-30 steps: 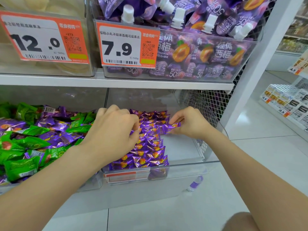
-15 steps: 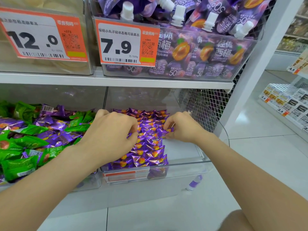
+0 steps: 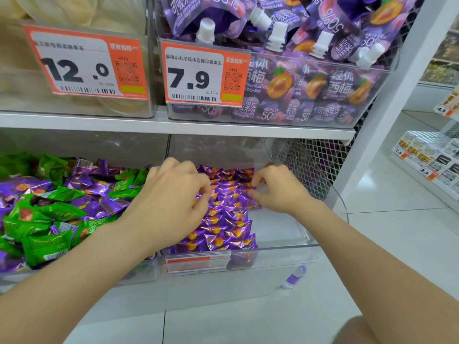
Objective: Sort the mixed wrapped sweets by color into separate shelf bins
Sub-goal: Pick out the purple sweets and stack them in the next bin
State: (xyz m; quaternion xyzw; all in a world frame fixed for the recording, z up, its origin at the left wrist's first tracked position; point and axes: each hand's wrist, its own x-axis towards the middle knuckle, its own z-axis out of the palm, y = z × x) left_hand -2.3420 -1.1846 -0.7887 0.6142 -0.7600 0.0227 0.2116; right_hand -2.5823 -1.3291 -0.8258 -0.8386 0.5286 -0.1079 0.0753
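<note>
A clear bin (image 3: 280,254) on the lower shelf holds neat rows of purple wrapped sweets (image 3: 226,227) in its left half. To its left, a second bin (image 3: 139,274) holds a mixed heap of green sweets (image 3: 47,244) and purple sweets (image 3: 92,187). My left hand (image 3: 173,202) hovers over the purple rows with its fingers curled down onto the sweets. At the rows' right edge my right hand (image 3: 278,189) pinches a purple sweet with fingertips and thumb.
The upper shelf (image 3: 173,125) carries a bin of purple spouted pouches (image 3: 310,70) and a bin of pale goods (image 3: 74,16), both with orange price tags. A wire mesh panel (image 3: 305,160) and a white post (image 3: 387,108) close the right side. One purple wrapper (image 3: 293,276) lies below the bin.
My right hand has drawn in to the left along the back of the purple rows. The left hand has stayed over the rows. The camera has tipped slightly.
</note>
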